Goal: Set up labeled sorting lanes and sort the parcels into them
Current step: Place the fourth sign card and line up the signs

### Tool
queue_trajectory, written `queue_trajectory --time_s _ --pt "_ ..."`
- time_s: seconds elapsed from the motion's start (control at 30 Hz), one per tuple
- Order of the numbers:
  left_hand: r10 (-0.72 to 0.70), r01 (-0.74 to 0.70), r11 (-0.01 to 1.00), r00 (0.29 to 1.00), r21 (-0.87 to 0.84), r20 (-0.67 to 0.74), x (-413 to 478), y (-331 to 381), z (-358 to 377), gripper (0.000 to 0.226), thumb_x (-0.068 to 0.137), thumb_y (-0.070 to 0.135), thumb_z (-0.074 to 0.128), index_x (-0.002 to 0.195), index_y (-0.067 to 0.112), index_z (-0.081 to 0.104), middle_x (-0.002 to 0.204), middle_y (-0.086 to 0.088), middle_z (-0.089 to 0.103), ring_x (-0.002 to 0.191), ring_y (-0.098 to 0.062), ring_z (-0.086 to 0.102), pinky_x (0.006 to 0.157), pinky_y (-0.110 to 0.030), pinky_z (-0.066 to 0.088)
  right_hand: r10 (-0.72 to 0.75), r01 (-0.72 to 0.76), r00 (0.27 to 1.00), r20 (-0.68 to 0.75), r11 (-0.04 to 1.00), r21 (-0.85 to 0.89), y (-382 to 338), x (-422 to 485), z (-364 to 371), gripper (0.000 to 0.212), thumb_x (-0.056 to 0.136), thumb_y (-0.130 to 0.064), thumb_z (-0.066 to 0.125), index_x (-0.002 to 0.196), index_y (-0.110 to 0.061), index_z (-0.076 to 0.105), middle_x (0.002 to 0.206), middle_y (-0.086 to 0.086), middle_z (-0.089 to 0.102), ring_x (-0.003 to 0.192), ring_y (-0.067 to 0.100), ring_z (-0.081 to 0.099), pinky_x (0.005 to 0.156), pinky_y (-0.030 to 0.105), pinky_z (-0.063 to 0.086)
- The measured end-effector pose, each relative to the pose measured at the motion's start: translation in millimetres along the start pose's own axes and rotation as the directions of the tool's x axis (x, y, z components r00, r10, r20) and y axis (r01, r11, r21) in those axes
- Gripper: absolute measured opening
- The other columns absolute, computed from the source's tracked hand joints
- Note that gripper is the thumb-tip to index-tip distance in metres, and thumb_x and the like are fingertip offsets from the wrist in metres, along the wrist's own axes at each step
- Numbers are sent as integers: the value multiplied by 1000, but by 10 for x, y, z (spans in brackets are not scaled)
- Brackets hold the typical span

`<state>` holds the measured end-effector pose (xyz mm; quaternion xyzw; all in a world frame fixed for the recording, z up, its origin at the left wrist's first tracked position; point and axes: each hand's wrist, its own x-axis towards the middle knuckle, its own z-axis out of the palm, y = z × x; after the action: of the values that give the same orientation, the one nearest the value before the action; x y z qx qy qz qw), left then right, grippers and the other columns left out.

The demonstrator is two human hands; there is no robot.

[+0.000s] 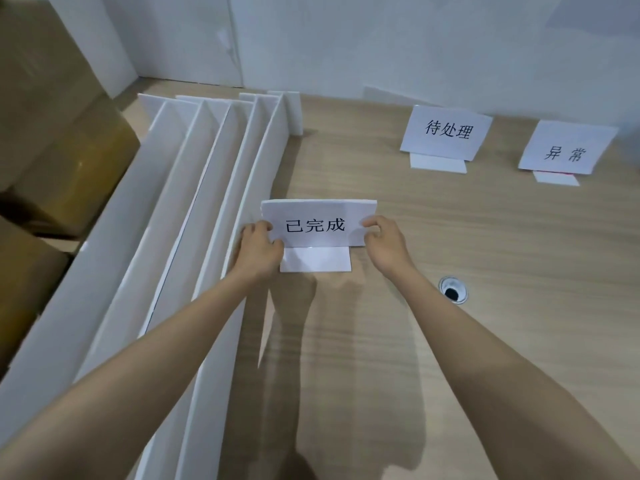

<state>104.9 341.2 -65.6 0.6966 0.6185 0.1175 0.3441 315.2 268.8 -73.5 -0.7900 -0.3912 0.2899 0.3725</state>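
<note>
Item: 已完成 label card (317, 225), upright on its white base (315, 260), on wooden table (485, 271). Grip: left hand (258, 251) pinches the left edge and right hand (384, 245) the right edge, fingers curled. Left of grip: white divider boards (214, 202) forming lanes, with cardboard boxes (52, 133) beyond. Past the right hand: 待处理 card (446, 131) and 异常 card (568, 148).
</note>
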Motion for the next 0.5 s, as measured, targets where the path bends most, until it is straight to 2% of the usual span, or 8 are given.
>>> queue_trajectory --time_s 0.1,0.2,0.27,0.33,0.5 --pt "-1 1 1000 1000 -15 -13 92 16 29 41 89 12 46 130 7 45 130 -15 46 124 -27 41 101 -35 35 33 -34 999 38 999 26 18 107 43 38 87 3 37 117 -7 58 131 6 50 96 13 46 65 14 36" --pt "30 -30 999 1000 -13 5 141 47 57 40 90 10 46 130 6 44 133 -14 47 120 -28 45 93 -32 36 49 -52 997 64 998 45 35 154 69 38 85 5 36 114 -7 57 124 6 53 78 9 48 50 6 35" --pt "33 -33 999 999 -25 7 140 70 56 38 91 11 46 129 6 44 132 -13 49 116 -28 48 85 -30 37 58 -61 997 59 997 52 40 149 63 38 84 6 35 112 -7 57 117 4 54 72 4 46 49 8 34" --pt "35 -35 998 999 -55 2 117 101 51 36 92 9 44 128 6 45 129 -13 51 108 -25 50 79 -28 36 55 -57 997 49 997 44 34 119 32 38 83 7 35 111 -7 57 112 3 53 75 10 47 50 10 34" --pt "108 -109 986 994 -126 -15 -37 214 -38 31 92 6 43 122 4 48 122 -13 52 96 -21 46 76 -29 37 47 -47 999 27 998 34 -14 -26 -150 35 84 6 35 103 -15 56 111 2 52 84 17 47 55 19 37"
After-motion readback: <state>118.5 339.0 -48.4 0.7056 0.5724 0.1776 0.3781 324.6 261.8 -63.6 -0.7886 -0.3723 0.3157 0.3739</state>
